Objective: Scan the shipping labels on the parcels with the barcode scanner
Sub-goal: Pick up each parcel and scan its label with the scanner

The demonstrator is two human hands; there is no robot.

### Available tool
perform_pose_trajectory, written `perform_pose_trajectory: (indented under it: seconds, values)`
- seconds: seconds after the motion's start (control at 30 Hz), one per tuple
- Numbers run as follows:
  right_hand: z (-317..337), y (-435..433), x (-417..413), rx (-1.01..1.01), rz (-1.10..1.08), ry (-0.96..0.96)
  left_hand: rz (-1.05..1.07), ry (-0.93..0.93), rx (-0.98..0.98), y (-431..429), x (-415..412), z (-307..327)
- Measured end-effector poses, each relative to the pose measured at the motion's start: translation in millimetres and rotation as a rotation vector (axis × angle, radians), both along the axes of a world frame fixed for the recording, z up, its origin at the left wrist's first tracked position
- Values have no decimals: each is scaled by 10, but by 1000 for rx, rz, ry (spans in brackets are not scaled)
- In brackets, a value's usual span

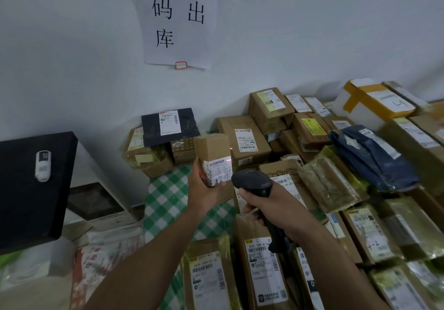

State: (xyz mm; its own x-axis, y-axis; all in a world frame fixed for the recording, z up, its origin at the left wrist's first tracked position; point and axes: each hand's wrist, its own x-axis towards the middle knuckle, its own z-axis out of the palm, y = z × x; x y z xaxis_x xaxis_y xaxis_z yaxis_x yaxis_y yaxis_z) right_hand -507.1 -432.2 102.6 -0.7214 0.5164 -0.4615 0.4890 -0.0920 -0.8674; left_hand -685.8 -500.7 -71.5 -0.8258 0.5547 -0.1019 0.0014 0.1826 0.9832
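Centre of frame: left hand (204, 189) held a small cardboard parcel (212, 149) upright above the worktop (165, 196). The fingers were curled round its lower end and its shipping label (217, 171) was turned toward the scanner.

Just right of it, the right hand (266, 205) was wrapped tight round the grip of the black barcode scanner (252, 181), nose aimed up at the label from close by.

Red beam (227, 159) showed only at the label's upper right edge. A stray red dot sat past the parcel, toward the larger box (245, 139) behind.

Risks, as judged:
- The beam looked to clip the label's edge rather than cross a barcode. Likely result: no read, or a partial one.
- Spill past the parcel could pick up the larger box's label instead and log the wrong item.
- The label appeared to wrap round the parcel's corner, so a bent code may not read.
- The grip sat close under the label, and a shifted thumb could cover the print.
- The stacked parcels (336, 184) at right and lower right were crowded, so scanned and unscanned ones could easily get mixed.
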Motion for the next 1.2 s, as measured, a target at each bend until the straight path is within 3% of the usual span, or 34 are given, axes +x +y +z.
perform_pose_trajectory:
  seconds: [0.47,0.87,1.2]
  values:
    - [-86,54,-15,-5,6,-27,-15,-7,-74,-32,-74,-143]
    - [-154,154,-42,-17,-34,-75,-235,-325,-429,-200,-40,-296]
    - [-251,109,48,1,-62,-112,-295,-420,-464,-185,29,-376]
